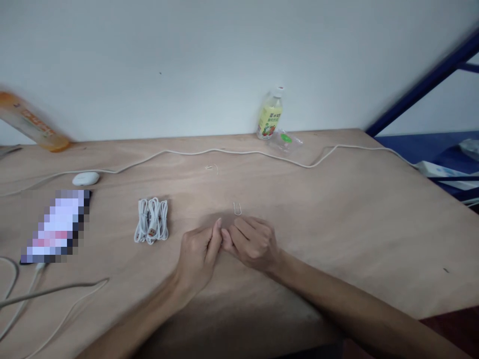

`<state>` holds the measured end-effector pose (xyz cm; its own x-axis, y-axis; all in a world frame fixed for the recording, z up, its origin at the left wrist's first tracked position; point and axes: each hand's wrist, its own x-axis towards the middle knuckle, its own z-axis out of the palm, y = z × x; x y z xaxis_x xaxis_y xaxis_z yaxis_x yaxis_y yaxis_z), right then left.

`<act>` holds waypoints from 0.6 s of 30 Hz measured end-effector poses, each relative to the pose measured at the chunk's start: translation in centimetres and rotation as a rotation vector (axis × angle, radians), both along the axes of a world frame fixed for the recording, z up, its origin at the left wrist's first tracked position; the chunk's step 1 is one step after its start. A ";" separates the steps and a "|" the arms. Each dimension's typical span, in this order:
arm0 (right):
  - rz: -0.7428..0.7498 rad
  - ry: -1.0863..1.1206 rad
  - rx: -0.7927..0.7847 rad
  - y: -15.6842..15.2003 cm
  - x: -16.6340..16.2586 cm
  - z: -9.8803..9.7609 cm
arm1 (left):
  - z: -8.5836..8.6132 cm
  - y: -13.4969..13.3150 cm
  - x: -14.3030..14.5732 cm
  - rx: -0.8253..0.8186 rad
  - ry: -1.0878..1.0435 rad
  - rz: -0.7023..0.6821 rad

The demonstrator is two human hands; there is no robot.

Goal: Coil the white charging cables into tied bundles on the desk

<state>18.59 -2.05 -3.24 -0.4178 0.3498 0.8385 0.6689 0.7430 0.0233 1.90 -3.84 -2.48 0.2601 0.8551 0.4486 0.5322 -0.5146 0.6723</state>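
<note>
My left hand (199,252) and my right hand (252,243) meet over the middle of the wooden table (337,209). Both are closed, with the thumbs side by side and the fingers curled in. Whatever they pinch, if anything, is hidden behind the fingers. Just beyond my right hand lies a small U-shaped piece of pale wire or tie (237,208). To the left of my left hand sit several coiled white cables (151,221), bundled side by side, with a plug end showing orange inside.
A long white cord (224,150) crosses the table's back. Behind it stand a yellow-labelled drink bottle (270,117) and a crumpled clear wrapper (286,142). At left are a phone (56,224), a white earbud case (86,178) and a leaning orange-ended bottle (33,122). Small scraps (213,168) lie mid-table.
</note>
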 end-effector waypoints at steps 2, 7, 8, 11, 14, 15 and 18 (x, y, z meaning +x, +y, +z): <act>0.025 0.029 -0.055 0.0 -0.1 -0.2 | -0.1 -0.2 -0.1 0.079 0.016 -0.001; 0.067 0.122 -0.246 -0.3 -0.2 -1.2 | -0.4 -0.1 -0.1 0.205 0.098 0.005; 0.065 0.120 -0.240 -0.4 -0.3 -1.3 | -0.4 -0.1 -0.1 0.202 0.096 0.004; 0.000 0.059 -0.152 -0.5 -0.3 -1.0 | -0.3 0.1 0.0 0.110 0.042 0.020; -0.081 -0.015 -0.044 -0.3 -0.3 -0.2 | -0.2 0.2 -0.1 -0.037 -0.016 0.053; -0.089 -0.029 -0.012 -0.2 -0.2 0.1 | -0.2 0.2 -0.1 -0.075 -0.025 0.049; -0.051 -0.027 0.037 0.1 -0.3 0.3 | -0.3 0.0 -0.2 -0.076 -0.023 0.011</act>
